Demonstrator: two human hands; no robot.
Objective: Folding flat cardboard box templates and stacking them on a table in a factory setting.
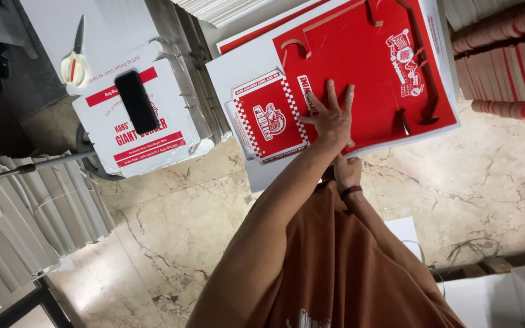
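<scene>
Head cam, looking down: left hand is spread flat, fingers fanned wide, palm pressing on the red die-cut carton sheet, gripping nothing. That sheet sits atop a stack of the same red-and-white sheets w/ white margins, at centre-right of the scene, on the far side of the hand. The hand lands on the sheet's near-left part, right by its near edge.

Right hand sits just nearer than the left, tucked under the left wrist, at the stack's near edge; dark band on its wrist. It's partly hidden, so can't tell how far open it is or whether it has hold of the edge.

Just left of the left hand, touching distance: a smaller red checkered-border flap piece lying on the white board.

Further left, well apart from both hands: a white burger box stack w/ a black phone lying on top. Far left beyond that, scissors w/ pale handles on another white sheet. Marble floor below, brown garment in the near foreground.
</scene>
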